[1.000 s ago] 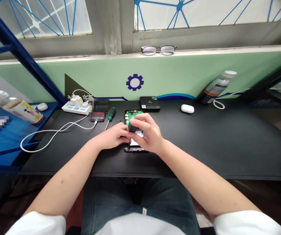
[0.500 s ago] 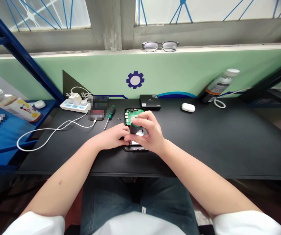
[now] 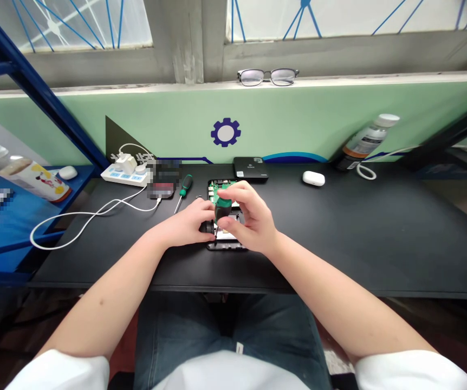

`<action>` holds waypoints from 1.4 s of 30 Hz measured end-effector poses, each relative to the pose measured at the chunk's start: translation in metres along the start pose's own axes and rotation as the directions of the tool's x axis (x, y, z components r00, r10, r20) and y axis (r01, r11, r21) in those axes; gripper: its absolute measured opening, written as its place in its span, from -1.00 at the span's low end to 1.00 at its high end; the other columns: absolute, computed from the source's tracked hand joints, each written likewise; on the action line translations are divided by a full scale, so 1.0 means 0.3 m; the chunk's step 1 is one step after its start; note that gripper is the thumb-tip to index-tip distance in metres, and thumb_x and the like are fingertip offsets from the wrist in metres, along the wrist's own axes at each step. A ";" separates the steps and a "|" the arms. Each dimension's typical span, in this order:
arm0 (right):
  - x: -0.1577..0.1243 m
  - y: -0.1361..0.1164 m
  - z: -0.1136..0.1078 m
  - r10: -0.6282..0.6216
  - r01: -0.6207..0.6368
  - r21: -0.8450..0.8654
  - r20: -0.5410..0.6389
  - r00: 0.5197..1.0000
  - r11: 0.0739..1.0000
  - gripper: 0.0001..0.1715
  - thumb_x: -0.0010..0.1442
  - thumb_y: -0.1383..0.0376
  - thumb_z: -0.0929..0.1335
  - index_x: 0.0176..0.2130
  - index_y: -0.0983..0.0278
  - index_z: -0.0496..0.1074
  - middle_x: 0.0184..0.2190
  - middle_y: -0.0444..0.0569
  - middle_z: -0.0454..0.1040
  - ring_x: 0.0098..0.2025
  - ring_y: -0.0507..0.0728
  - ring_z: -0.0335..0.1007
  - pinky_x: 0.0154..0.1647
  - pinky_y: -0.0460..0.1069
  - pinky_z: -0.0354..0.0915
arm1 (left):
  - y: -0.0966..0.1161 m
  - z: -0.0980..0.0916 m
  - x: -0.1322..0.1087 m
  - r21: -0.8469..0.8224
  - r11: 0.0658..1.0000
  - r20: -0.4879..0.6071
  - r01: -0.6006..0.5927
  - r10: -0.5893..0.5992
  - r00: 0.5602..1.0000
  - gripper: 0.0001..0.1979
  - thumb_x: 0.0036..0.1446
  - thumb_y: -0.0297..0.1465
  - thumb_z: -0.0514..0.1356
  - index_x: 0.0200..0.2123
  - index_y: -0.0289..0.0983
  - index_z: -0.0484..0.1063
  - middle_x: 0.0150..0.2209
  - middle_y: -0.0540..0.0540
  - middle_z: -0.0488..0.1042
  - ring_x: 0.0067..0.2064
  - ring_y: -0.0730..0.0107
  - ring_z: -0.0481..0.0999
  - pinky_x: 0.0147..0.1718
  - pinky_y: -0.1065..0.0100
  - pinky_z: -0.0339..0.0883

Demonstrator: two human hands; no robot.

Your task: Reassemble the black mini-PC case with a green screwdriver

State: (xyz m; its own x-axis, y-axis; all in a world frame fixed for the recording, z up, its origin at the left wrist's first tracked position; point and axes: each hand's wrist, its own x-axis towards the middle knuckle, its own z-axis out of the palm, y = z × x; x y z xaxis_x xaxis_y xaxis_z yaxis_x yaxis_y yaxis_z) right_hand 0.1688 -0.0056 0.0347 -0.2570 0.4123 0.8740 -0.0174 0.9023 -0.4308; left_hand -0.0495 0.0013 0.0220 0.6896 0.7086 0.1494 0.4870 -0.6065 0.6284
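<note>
"Right hand (image 3: 253, 216) has drawn its thumb back from the left hand (image 3: 190, 223) since half a second ago. Left thumb and fingers now stand parted, a dark rounded piece (image 3: 207, 226) showing between them."

"Noted. Surroundings, by size?"

"Black flat-topped desk (image 3: 359, 233). Behind it, a pale green partition panel (image 3: 168, 124) bearing a navy gear emblem (image 3: 226, 133) and white characters (image 3: 148, 157), partly covered, unreadable."

"Labelled goods?"

"Left, a clear plastic bottle with white cap (image 3: 34, 173): white and yellow label, cartoon figure. Right, a white-capped bottle with dark and orange label (image 3: 365, 140): print illegible. White power strip (image 3: 115, 176): blue-marked, no legible wording."

"Work in hand?"

"Opened black plastic casing (image 3: 227, 246), on the desk beneath both hands, exposing a green circuit board (image 3: 213, 187) and a white rectangular part (image 3: 225, 235). Just behind lies a flat black box (image 3: 250, 169); its sticker and pale logo are too small to read."

"Grip?"

"Right thumb and fingers grasp a screwdriver with dark grey and green handle (image 3: 222, 210), shaft down over the casing. Whether the left holds the dark piece, I cannot tell."

"Remainder?"

"Green-and-black-handled screwdriver (image 3: 185, 186), lying left of the casing; small dark bits (image 3: 199, 197) between them."
</note>
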 end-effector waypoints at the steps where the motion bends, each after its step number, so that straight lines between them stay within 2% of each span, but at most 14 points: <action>1: 0.001 -0.002 -0.004 0.017 -0.017 0.035 0.003 1.000 0.999 -0.59 0.45 0.21 0.37 0.25 0.06 0.45 -0.22 -0.04 0.44 -0.20 0.15 0.40 -0.25 0.08 0.47 | -0.001 0.000 0.000 0.004 1.000 0.004 0.002 -0.002 1.000 -0.67 0.11 -0.43 0.46 -0.04 -0.10 0.60 0.15 -0.15 0.48 0.26 -0.06 0.39 0.18 -0.04 0.45; 4: 0.005 -0.009 -0.013 0.071 -0.071 0.080 -0.006 0.997 0.994 -0.63 0.50 0.30 0.27 0.19 0.09 0.52 -0.31 -0.07 0.41 -0.25 0.12 0.41 -0.25 0.08 0.47 | 0.005 -0.004 0.001 0.020 1.000 0.032 0.011 -0.011 0.999 -0.61 0.10 -0.42 0.46 0.02 -0.10 0.57 0.21 -0.15 0.44 0.35 -0.12 0.29 0.29 -0.11 0.35; 6: 0.006 -0.013 -0.013 0.102 -0.099 0.080 -0.038 0.994 0.992 -0.71 0.47 0.29 0.32 0.11 0.10 0.54 -0.26 -0.05 0.43 -0.23 0.13 0.44 -0.24 0.08 0.49 | 0.012 -0.008 0.001 0.032 0.999 0.040 0.029 -0.030 0.999 -0.57 0.10 -0.41 0.45 0.06 -0.09 0.56 0.22 -0.15 0.43 0.36 -0.12 0.27 0.31 -0.13 0.33; 9: -0.002 -0.017 0.000 0.170 -0.156 0.164 -0.074 0.983 0.974 -0.81 0.40 0.25 0.42 0.02 0.10 0.48 0.03 0.03 0.47 -0.07 0.14 0.55 -0.11 0.12 0.57 | 0.019 -0.012 0.000 0.043 0.997 0.042 0.058 -0.060 0.997 -0.48 0.10 -0.39 0.45 0.15 -0.03 0.52 0.28 -0.13 0.40 0.36 -0.12 0.25 0.30 -0.15 0.33; 12: -0.017 -0.017 0.015 0.223 -0.203 0.309 -0.030 0.974 0.929 -0.74 0.38 0.31 0.45 0.00 0.06 0.37 0.23 0.02 0.46 -0.04 0.12 0.63 -0.02 0.15 0.61 | 0.016 -0.013 -0.003 0.036 0.996 0.037 0.088 -0.089 0.995 -0.35 0.11 -0.37 0.45 0.26 0.02 0.44 0.36 -0.11 0.32 0.40 -0.12 0.19 0.34 -0.17 0.29; 17: -0.020 -0.014 0.013 0.189 -0.173 0.207 -0.058 0.980 0.963 -0.69 0.31 0.24 0.52 -0.01 0.08 0.42 0.01 0.02 0.63 0.02 0.23 0.65 0.00 0.21 0.60 | 0.002 -0.012 -0.001 0.045 0.995 0.035 0.088 -0.090 0.995 -0.33 0.10 -0.33 0.47 0.27 -0.02 0.42 0.37 -0.13 0.32 0.43 -0.12 0.17 0.38 -0.14 0.25; 20: -0.005 -0.022 -0.004 0.123 -0.116 0.114 -0.057 0.991 0.987 -0.81 0.41 0.18 0.42 0.01 0.12 0.54 -0.08 0.07 0.60 0.03 0.27 0.59 -0.02 0.22 0.57 | 0.000 -0.012 0.001 0.065 0.994 0.014 0.086 -0.087 0.996 -0.33 0.06 -0.34 0.50 0.25 -0.04 0.44 0.32 -0.15 0.37 0.39 -0.12 0.22 0.35 -0.14 0.27; 22: 0.002 -0.028 -0.014 0.098 -0.094 0.091 -0.045 0.994 0.991 -0.75 0.45 0.20 0.36 0.05 0.11 0.60 -0.11 0.05 0.54 -0.06 0.22 0.54 -0.09 0.19 0.55 | -0.001 -0.011 0.002 0.072 0.993 0.004 0.095 -0.095 0.995 -0.29 0.05 -0.33 0.51 0.27 -0.03 0.43 0.31 -0.15 0.39 0.38 -0.12 0.23 0.35 -0.15 0.26; 28: 0.005 -0.031 -0.030 0.254 -0.244 0.167 -0.041 0.966 0.955 -0.66 0.48 0.27 0.30 0.07 0.10 0.63 -0.24 -0.02 0.39 -0.26 0.11 0.40 -0.31 0.08 0.46 | -0.006 -0.010 0.002 0.072 0.990 0.017 0.118 -0.119 0.993 -0.26 0.06 -0.30 0.50 0.30 0.03 0.40 0.34 -0.11 0.37 0.39 -0.13 0.21 0.36 -0.15 0.24; 31: 0.007 -0.030 -0.023 0.320 -0.302 0.201 -0.063 0.945 0.932 -0.78 0.44 0.20 0.39 0.00 0.14 0.61 -0.17 0.02 0.45 -0.17 0.14 0.47 -0.22 0.10 0.51 | -0.004 -0.012 0.005 0.099 0.987 0.015 0.123 -0.125 0.992 -0.22 0.06 -0.26 0.51 0.34 0.03 0.37 0.33 -0.12 0.38 0.39 -0.13 0.21 0.37 -0.14 0.21; 34: 0.008 -0.033 -0.003 0.375 -0.335 0.310 -0.081 0.923 0.890 -0.83 0.36 0.15 0.48 -0.08 0.12 0.50 0.14 0.06 0.48 0.00 0.17 0.57 -0.04 0.16 0.58 | 0.004 -0.015 0.008 0.184 0.971 -0.019 0.155 -0.154 0.988 -0.15 0.01 -0.19 0.54 0.36 0.02 0.36 0.30 -0.15 0.40 0.39 -0.20 0.21 0.38 -0.23 0.12; 36: 0.005 -0.036 0.009 0.396 -0.341 0.392 -0.067 0.916 0.854 -0.78 0.34 0.17 0.50 -0.14 0.11 0.40 0.24 0.03 0.49 -0.06 0.14 0.62 -0.01 0.17 0.61 | 0.009 -0.017 0.008 0.233 0.955 -0.056 0.183 -0.174 0.983 -0.07 -0.04 -0.15 0.56 0.39 0.03 0.32 0.33 -0.17 0.37 0.41 -0.25 0.18 0.38 -0.27 0.06; 39: -0.004 -0.041 0.012 0.383 -0.326 0.402 -0.068 0.921 0.856 -0.74 0.33 0.21 0.51 -0.15 0.11 0.36 0.10 0.00 0.64 -0.18 0.12 0.65 -0.05 0.17 0.63 | 0.010 -0.018 0.009 0.264 0.943 -0.079 0.204 -0.190 0.979 0.04 -0.08 -0.08 0.57 0.44 0.03 0.23 0.38 -0.19 0.32 0.43 -0.26 0.14 0.39 -0.25 0.02; 42: -0.009 -0.045 -0.003 0.359 -0.316 0.359 -0.059 0.931 0.878 -0.84 0.36 0.19 0.48 -0.10 0.14 0.47 0.01 0.03 0.68 -0.11 0.17 0.68 -0.01 0.20 0.63 | -0.002 -0.018 0.012 0.279 0.927 -0.102 0.250 -0.230 0.968 0.05 -0.05 -0.03 0.54 0.45 -0.01 0.20 0.38 -0.20 0.32 0.43 -0.25 0.16 0.38 -0.23 0.02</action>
State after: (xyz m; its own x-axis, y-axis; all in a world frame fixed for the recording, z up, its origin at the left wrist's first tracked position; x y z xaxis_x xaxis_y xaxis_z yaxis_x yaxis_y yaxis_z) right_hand 0.1706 -0.0189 0.0384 -0.1882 0.7156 0.6727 -0.2807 0.6171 -0.7351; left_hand -0.0502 0.0063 0.0264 0.5006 0.8621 0.0785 0.7732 -0.4860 0.4074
